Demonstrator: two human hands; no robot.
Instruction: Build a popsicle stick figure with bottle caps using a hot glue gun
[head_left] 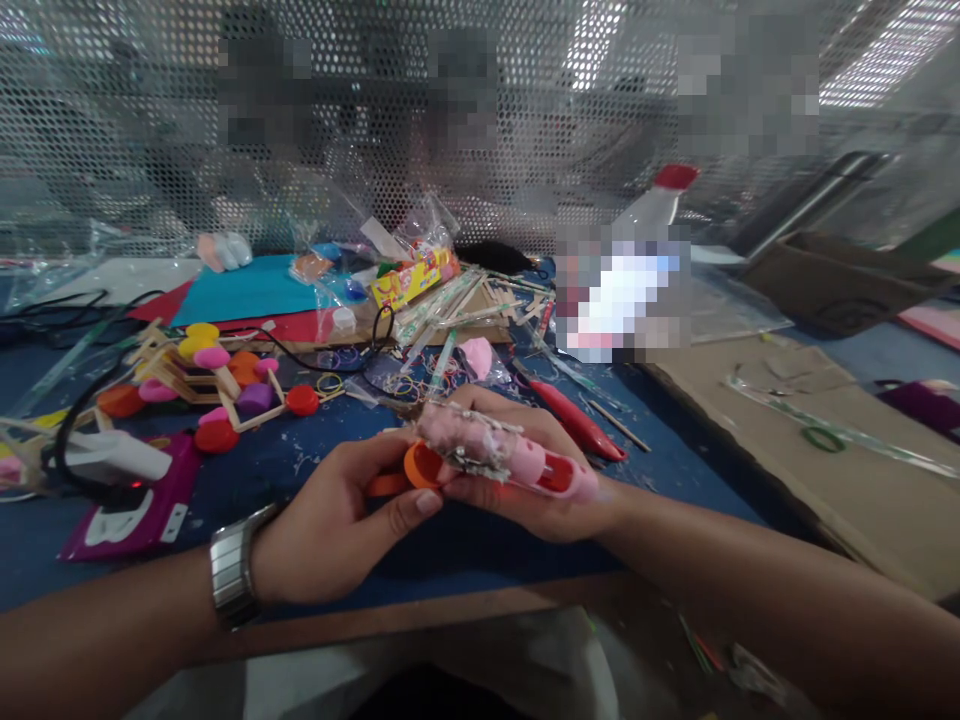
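Observation:
My right hand (540, 425) is wrapped round a pink hot glue gun (517, 455), whose body is crusted with dried glue strands. The gun lies nearly level, its narrow tip toward the left and its pink rear end toward my right wrist. Close to the tip, my left hand (337, 510) pinches an orange bottle cap (424, 466) between thumb and fingers. Another orange piece shows just left of that cap, partly hidden by the fingers. The cap and gun overlap in view; I cannot tell whether they touch.
Left stands a craft-stick structure (206, 375) with coloured caps, near a white plug (127, 455) with a black cable. Behind my hands lie rubber bands, wooden sticks (487, 305) and a red-handled cutter (574, 415). A bottle with a red cap (676, 177) and cardboard (750, 420) are to the right.

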